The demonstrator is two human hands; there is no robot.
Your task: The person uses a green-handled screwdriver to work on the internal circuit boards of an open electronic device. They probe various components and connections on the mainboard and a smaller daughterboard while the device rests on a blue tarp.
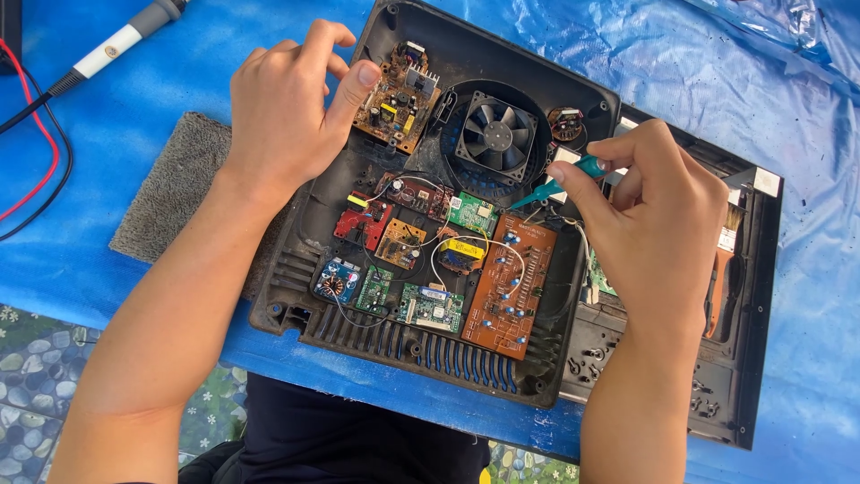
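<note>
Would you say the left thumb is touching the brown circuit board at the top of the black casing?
Touching. The head view shows the left hand with its thumb tip pressed on the upper left edge of the brown circuit board, no gap visible between them.

Circuit boards (pixel 421 260) inside open casing (pixel 296 296), fan (pixel 495 133) behind them, cloth (pixel 175 188) left, brush (pixel 721 269) right.

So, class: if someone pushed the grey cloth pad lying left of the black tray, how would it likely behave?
The grey cloth pad looks soft and fuzzy, so it would probably flop if lifted. It lies flat, so rolling or tipping seems unlikely. One edge appears tucked under the black tray, so a push might bunch it rather than slide it.
</note>
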